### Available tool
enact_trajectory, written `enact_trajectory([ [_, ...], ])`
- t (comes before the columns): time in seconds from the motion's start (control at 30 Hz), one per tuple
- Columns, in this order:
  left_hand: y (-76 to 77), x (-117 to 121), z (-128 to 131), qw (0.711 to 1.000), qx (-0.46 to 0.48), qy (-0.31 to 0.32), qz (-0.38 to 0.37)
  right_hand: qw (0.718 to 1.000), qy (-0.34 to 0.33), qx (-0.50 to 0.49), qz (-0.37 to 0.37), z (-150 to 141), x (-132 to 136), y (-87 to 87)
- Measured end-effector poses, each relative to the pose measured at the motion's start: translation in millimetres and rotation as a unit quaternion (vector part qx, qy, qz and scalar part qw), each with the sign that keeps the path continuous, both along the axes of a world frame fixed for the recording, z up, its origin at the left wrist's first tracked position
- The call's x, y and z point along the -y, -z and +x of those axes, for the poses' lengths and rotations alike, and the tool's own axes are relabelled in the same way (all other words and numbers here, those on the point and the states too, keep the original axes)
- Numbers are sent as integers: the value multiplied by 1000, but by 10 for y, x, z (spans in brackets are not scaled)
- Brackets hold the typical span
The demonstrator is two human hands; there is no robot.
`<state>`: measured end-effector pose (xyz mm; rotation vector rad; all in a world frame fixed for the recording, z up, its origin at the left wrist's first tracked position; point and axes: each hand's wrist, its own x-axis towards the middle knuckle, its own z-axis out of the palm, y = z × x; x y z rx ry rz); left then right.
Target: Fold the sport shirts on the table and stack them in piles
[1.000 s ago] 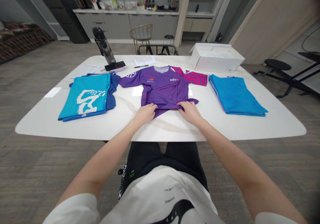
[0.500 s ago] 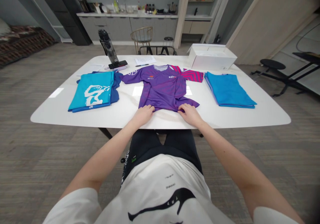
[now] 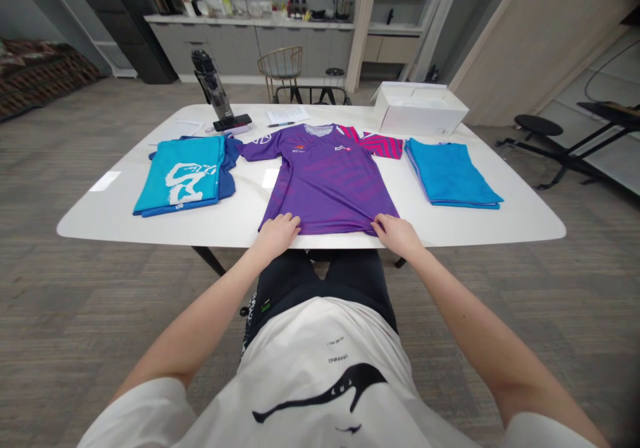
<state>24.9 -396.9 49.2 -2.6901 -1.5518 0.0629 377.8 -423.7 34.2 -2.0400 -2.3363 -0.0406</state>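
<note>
A purple sports jersey with one pink striped sleeve lies flat, front up, in the middle of the white table. My left hand grips the hem at its near left corner. My right hand grips the hem at its near right corner. Both hands are closed on the fabric at the table's near edge, and the hem is stretched straight between them.
A folded light-blue shirt with a white print lies on a darker blue one at the left. A folded blue stack lies at the right. A white box, papers with a pen and a black device on a stand are at the far side.
Both hands pulled the jersey's hem toward me and apart. The bunched lower part now lies flat and spread out.
</note>
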Motion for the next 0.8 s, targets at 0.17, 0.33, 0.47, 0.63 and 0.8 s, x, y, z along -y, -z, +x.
enact_trajectory([
  [0.17, -35, 82, 37, 1000, -2, 24, 8, 1000, -27, -9, -6, -26, 121, -90],
  [0.33, -38, 190, 39, 999, -5, -32, 10, 998, -45, -30, -15, -15, 122, -67],
  [0.47, -13, 287, -35, 986, -19, -164, 31, 999, 2, -8, -48, 63, 91, -26],
  [0.63, 30, 14, -45, 995, -14, -92, 19, 999, 0, -15, -43, -55, -157, -81],
  [0.8, 191, -479, 2, 999, 45, 7, -3, 993, -84, -75, 27, -296, -579, 21],
])
